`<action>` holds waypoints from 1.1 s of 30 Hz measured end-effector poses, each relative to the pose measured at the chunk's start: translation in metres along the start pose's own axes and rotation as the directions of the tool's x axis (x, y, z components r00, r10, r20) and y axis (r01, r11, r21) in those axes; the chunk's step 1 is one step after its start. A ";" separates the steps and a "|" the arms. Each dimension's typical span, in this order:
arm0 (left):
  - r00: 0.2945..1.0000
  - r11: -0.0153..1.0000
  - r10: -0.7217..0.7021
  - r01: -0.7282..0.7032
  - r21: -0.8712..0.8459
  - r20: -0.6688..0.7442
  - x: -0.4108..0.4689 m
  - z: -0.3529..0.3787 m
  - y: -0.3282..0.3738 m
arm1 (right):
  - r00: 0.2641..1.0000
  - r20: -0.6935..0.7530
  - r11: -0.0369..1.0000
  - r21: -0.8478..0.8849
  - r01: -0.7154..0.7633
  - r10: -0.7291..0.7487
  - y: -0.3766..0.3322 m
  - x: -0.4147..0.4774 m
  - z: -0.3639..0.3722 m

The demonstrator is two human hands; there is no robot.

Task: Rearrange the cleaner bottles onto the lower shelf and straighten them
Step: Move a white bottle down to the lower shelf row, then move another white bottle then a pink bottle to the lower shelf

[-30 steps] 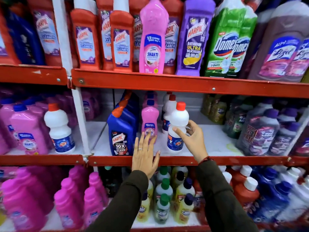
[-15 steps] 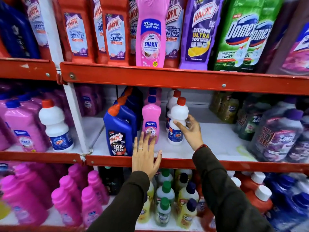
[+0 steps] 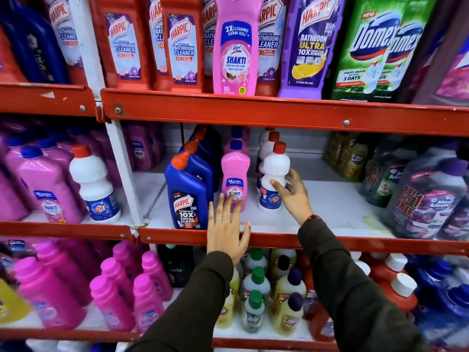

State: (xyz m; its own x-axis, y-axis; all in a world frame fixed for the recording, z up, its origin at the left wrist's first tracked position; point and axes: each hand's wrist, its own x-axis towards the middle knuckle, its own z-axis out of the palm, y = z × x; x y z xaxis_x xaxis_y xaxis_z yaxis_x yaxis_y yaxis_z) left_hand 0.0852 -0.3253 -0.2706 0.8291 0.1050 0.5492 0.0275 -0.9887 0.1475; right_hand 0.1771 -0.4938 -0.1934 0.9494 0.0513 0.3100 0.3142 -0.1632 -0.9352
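Right of the right hand (image 3: pixel 294 196), bare white shelf (image 3: pixel 330 201) runs clear to the Mr Kleen bottles (image 3: pixel 429 196). Left of it, the white Rin bottle (image 3: pixel 274 179), pink Shakti bottle (image 3: pixel 234 179) and blue Harpic bottle (image 3: pixel 187 196) stand close together, leaving narrow gaps.

The right hand (image 3: pixel 295 196) covers part of the front white red-capped bottle (image 3: pixel 275 171), its fingers hiding the far side. Behind that bottle, two more white bottles (image 3: pixel 266 148) show only caps and shoulders. The left hand's (image 3: pixel 227 231) fingertips overlap the pink Shakti bottle's (image 3: pixel 235 174) label. The upper-shelf bottles' tops are cropped.
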 end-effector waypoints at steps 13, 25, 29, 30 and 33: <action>0.989 0.963 0.129 -0.143 -0.227 -0.072 -0.019 -0.043 -0.018 | 0.915 -0.135 0.804 -0.537 0.255 -0.381 -0.001 -0.088 0.040; 0.983 0.961 0.116 -0.148 -0.236 -0.142 -0.060 -0.093 -0.142 | 0.873 -0.119 0.796 -0.483 0.365 -0.472 -0.043 -0.149 0.158; 0.985 0.982 0.039 -0.068 -0.176 -0.165 -0.068 -0.106 -0.202 | 0.850 -0.079 0.816 -0.339 0.468 -0.520 -0.058 -0.159 0.211; 0.985 0.986 0.027 -0.055 -0.159 -0.173 -0.070 -0.110 -0.218 | 0.857 -0.065 0.831 -0.295 0.472 -0.511 -0.063 -0.161 0.226; 0.982 0.991 -0.035 0.011 -0.131 -0.183 -0.074 -0.118 -0.265 | 0.888 -0.005 0.876 -0.167 0.452 -0.460 -0.077 -0.165 0.267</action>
State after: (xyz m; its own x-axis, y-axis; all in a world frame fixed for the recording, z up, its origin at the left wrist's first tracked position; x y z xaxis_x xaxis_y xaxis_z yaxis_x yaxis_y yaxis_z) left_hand -0.0494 -0.0580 -0.2532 0.7112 0.1578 0.6851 -0.0368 -0.9648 0.2604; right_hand -0.0033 -0.2266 -0.2178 0.6987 0.1160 0.7060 0.7044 -0.2845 -0.6503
